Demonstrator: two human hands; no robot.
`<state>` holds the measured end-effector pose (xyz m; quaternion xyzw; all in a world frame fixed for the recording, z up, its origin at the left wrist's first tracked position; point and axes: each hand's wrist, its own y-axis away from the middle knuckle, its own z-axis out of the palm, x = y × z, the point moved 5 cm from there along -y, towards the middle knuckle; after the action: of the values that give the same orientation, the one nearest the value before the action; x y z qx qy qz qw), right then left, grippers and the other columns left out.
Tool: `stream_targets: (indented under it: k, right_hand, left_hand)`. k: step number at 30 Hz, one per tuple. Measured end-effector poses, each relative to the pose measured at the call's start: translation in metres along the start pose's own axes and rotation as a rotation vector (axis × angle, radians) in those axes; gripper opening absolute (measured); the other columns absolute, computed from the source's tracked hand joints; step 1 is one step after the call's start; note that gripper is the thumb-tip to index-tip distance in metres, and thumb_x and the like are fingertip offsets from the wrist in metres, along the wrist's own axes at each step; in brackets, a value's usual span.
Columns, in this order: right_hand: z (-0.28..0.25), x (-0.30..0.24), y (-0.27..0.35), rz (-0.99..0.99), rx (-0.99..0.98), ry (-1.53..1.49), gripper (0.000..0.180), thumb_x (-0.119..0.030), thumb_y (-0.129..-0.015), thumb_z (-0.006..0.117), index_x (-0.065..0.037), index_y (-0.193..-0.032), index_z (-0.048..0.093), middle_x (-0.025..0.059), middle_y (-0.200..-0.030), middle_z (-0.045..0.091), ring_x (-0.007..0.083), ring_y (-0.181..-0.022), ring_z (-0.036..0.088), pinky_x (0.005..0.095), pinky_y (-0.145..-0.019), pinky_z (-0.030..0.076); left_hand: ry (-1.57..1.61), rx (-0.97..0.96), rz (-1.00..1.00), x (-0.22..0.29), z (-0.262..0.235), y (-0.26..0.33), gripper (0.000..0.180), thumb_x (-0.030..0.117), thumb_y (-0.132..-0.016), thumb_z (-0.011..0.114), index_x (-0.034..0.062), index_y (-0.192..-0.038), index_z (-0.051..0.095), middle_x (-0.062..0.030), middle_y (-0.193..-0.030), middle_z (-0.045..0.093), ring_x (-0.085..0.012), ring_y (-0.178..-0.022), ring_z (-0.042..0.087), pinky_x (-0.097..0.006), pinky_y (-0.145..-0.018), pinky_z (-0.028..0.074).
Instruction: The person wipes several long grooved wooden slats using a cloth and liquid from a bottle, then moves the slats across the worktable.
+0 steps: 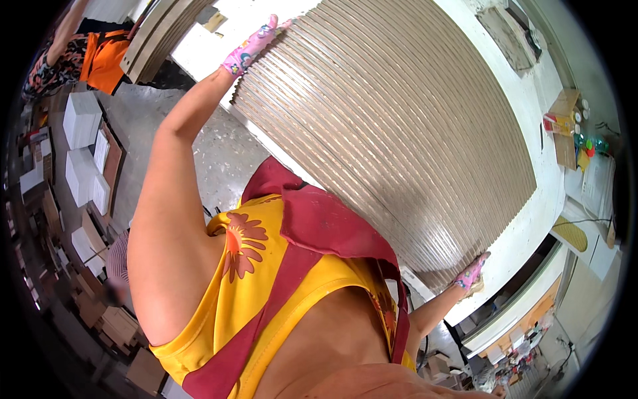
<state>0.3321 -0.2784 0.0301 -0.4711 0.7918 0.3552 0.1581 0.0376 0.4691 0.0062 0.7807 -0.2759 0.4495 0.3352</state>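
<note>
Fingers (271, 25) of the left hand (249, 48), in a pink patterned glove, laid flat and extended over the far upper corner of the stack of ribbed panels (392, 126); not curled under, more a press on the edge than a clench. Right hand (470, 274), same kind of glove, at the near lower corner of the same stack; fingers wrapped on the corner edge, though how far under cannot be told (corner partly hides them).

Stack: many thin, grooved, grey-brown sheets lying one on another, edges offset slightly so the layers show as fine lines. Resting on a white bench (531, 226), filling most of its top, long side running from upper left to lower right in the view.

Grip geometry: hands at diagonally opposite corners, arms spread wide. Likely reason: broad, floppy sheets want control at both ends, and a diagonal hold squares or steadies the pile without twisting it. Left arm fully stretched, body leaning over the bench edge to reach the far corner.

Surroundings: second pile of similar boards (163, 33) at upper left, beyond the bench. Another person in an orange top (100, 56) near it, not touching this stack. White boxes (83, 120) stacked on the floor at left. Small bottles and a cardboard box (565, 126) on a side surface at right, well apart from both hands (contents too small to tell).
</note>
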Motion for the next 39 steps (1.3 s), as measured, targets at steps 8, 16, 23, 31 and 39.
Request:
stream_targets:
  k: [8, 16, 23, 31, 39]
  right_hand:
    - [0.003, 0.010, -0.023, -0.199, -0.030, -0.149, 0.086, -0.064, -0.086, 0.033, 0.002, -0.140, 0.022, 0.0147, -0.147, 0.022, 0.0258, -0.135, 0.020, 0.0352, -0.110, 0.010]
    - [-0.057, 0.108, -0.025, -0.454, -0.011, 0.180, 0.067, -0.050, -0.093, 0.032, -0.006, -0.142, 0.022, 0.0132, -0.145, 0.027, 0.0259, -0.131, 0.027, 0.0365, -0.108, 0.018]
    - [-0.056, 0.134, -0.051, -0.366, 0.110, 0.004, 0.064, -0.051, -0.093, 0.035, -0.007, -0.139, 0.031, 0.0119, -0.141, 0.033, 0.0253, -0.123, 0.038, 0.0365, -0.105, 0.026]
    - [-0.045, 0.122, -0.031, -0.249, 0.005, -0.388, 0.060, -0.046, -0.093, 0.040, -0.010, -0.139, 0.029, 0.0085, -0.141, 0.033, 0.0253, -0.128, 0.033, 0.0386, -0.106, 0.024]
    - [-0.037, 0.090, 0.053, -0.317, -0.101, -0.447, 0.060, -0.050, -0.093, 0.034, -0.015, -0.141, 0.027, 0.0054, -0.142, 0.033, 0.0254, -0.126, 0.033, 0.0397, -0.106, 0.027]
  left_hand:
    - [0.091, -0.095, -0.064, 0.015, 0.003, 0.009, 0.090, 0.076, -0.080, 0.013, 0.0113, -0.140, 0.029, -0.0156, -0.136, 0.039, -0.0234, -0.125, 0.039, -0.035, -0.102, 0.033]
    - [0.284, -0.313, 0.122, -0.020, -0.028, 0.056, 0.110, 0.084, -0.069, 0.028, 0.0021, -0.142, 0.019, -0.0133, -0.146, 0.021, -0.0229, -0.134, 0.022, -0.035, -0.109, 0.022]
    - [0.595, -0.125, -0.023, -0.037, -0.007, 0.087, 0.108, 0.082, -0.069, 0.037, 0.0023, -0.141, 0.022, -0.0144, -0.143, 0.027, -0.0241, -0.130, 0.031, -0.035, -0.107, 0.026]
    - [0.593, -0.092, -0.072, -0.046, -0.010, 0.083, 0.107, 0.082, -0.069, 0.037, 0.0027, -0.140, 0.025, -0.0128, -0.142, 0.030, -0.0236, -0.129, 0.031, -0.035, -0.107, 0.027]
    - [0.674, 0.103, -0.270, -0.067, -0.014, 0.080, 0.095, 0.077, -0.079, 0.020, 0.0033, -0.138, 0.030, -0.0167, -0.141, 0.033, -0.0287, -0.127, 0.034, -0.038, -0.106, 0.025]
